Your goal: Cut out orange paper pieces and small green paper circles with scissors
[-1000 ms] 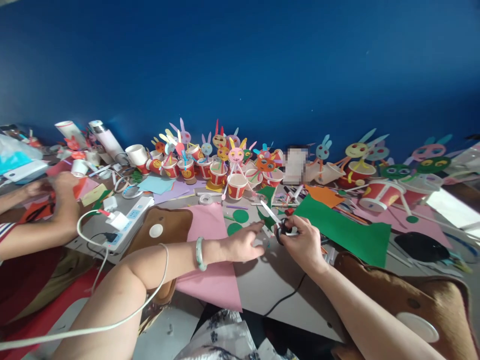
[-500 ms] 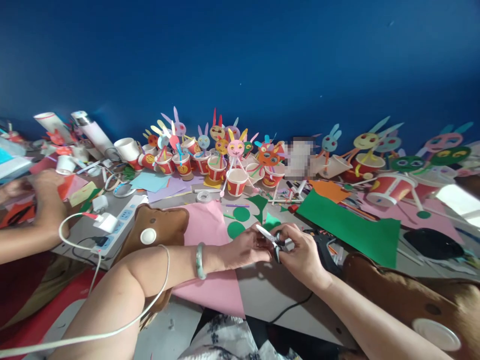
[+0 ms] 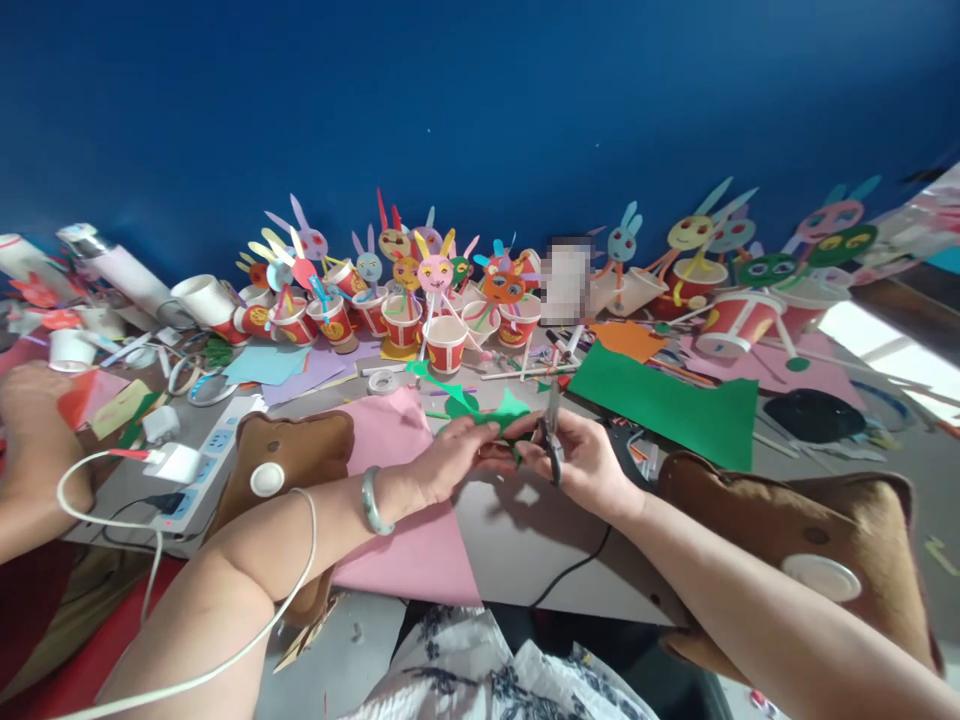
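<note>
My left hand, with a jade-coloured bangle on the wrist, is closed on a jagged piece of green paper. Close beside it, my right hand grips a pair of scissors by the dark handles, blades pointing up and away. The fingertips of both hands meet near the lower edge of the paper. Beyond the left fingers lies a green paper circle, with another green scrap behind it. Part of the held paper is hidden by my fingers.
Cup figures with paper rabbit heads line the blue wall. A large green sheet lies right, a pink sheet left. Brown cushions flank the table edge. A white cable crosses my left arm near a power strip. Another person's arm is far left.
My left hand now holds up a piece of green paper. The scissors have turned from pointing left to pointing up. The whole view has shifted a little to the right.
</note>
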Demonstrator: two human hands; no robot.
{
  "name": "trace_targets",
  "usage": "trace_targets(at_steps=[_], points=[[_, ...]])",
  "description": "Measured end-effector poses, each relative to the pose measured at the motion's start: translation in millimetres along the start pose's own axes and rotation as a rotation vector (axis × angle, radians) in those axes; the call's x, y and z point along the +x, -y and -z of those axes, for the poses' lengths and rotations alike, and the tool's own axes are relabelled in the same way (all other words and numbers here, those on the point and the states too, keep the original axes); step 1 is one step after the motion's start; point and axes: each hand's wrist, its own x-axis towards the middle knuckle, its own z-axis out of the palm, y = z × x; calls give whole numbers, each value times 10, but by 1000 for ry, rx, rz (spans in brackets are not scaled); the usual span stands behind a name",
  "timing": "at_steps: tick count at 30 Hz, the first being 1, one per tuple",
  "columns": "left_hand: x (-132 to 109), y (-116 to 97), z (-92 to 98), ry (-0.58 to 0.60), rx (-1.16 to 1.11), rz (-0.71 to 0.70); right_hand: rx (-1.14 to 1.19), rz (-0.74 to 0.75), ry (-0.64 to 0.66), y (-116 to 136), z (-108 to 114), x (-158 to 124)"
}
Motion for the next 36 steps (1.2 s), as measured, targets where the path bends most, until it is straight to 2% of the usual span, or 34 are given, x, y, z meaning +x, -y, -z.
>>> trace_targets(at_steps=[3, 4, 6, 11, 17, 20, 23, 27, 32, 36], points=[[27, -59, 38, -71, -105, 153, 21, 15, -265, -37, -16, -1], [25, -90, 46, -92, -122, 147, 35, 6, -331, -62, -19, 8], [11, -150, 57, -99, -109, 117, 94, -34, -367, -116, -23, 35], [-23, -208, 80, -23, 5, 64, 292, -148, -308, -169, -35, 87], [-22, -243, 63, 87, 247, -30, 370, -223, -280, -86, -47, 93], [-21, -252, 51, 129, 281, -25, 392, -242, -255, -43, -71, 86], [-7, -235, 71, 87, 266, -12, 394, -241, -202, -21, -98, 68], [-5, -199, 80, -39, 179, -84, 346, -254, -146, -29, -114, 33], [-56, -73, 39, 44, 149, -91, 328, -240, -96, -60, -135, -15], [-53, -40, 67, 31, 184, -88, 312, -230, -105, -46, -127, -21]])
